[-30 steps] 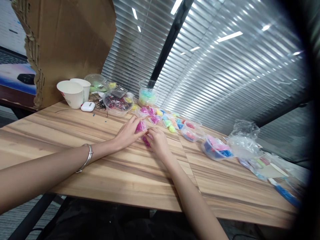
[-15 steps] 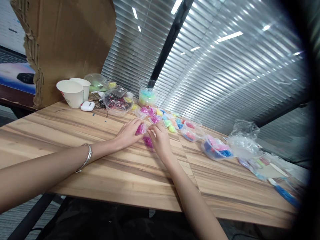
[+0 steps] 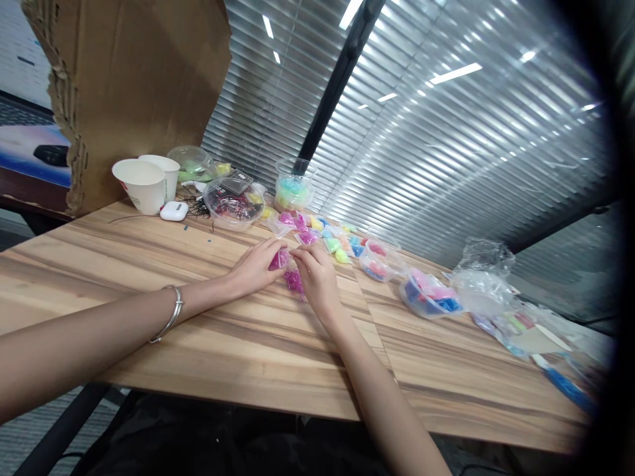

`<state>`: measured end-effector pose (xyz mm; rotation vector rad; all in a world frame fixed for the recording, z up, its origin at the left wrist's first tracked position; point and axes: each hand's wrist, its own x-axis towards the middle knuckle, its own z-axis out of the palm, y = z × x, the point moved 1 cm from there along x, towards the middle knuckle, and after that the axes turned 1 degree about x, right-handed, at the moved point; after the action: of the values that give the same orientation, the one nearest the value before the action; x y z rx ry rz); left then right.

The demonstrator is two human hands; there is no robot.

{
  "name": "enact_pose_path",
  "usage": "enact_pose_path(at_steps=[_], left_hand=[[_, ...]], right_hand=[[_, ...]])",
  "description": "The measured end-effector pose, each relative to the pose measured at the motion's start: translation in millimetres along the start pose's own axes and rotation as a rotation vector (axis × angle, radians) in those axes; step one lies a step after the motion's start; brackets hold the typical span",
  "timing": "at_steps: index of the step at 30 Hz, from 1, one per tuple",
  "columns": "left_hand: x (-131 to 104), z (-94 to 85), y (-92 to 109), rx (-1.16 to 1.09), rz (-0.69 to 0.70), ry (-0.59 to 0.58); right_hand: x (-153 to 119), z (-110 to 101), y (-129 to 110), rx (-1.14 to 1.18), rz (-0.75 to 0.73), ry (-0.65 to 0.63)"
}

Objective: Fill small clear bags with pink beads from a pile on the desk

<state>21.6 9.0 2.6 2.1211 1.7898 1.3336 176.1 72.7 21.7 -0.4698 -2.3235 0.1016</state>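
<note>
Between thumb and fingers, my left hand grips a small clear bag of purple-pink bits. My right hand is closed in a pinch close to the bag's right end; whether its fingertips hold the bag's edge or something tiny is too small to see. Under the hands a loose magenta pile lies on the wooden table, partly covered by the right hand. Just beyond sit more purple bags and green bags.
White paper cups, a white earbud case and a clear bowl of dark strands stand at the left. Clear tubs with coloured packets and crumpled plastic are on the right. A cardboard sheet rises behind the cups.
My right fingertips have shifted slightly left, nearer the bag, and closed more tightly. My left hand and the bag have hardly moved.
</note>
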Motion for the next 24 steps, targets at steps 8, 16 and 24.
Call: enact_pose_path(at_steps=[8,16,24], left_hand=[[0.1,-1.6,2.5,-0.029,-0.009,-0.007],[-1.1,-3.6,6.0,-0.074,-0.038,0.014],[0.3,-4.4,6.4,-0.107,-0.1,0.095]], right_hand=[[-1.5,1.0,-0.3,-0.005,-0.008,-0.029],[-0.9,-1.2,-1.3,0.004,-0.037,-0.027],[-0.6,-3.8,-5.9,-0.033,-0.017,-0.04]])
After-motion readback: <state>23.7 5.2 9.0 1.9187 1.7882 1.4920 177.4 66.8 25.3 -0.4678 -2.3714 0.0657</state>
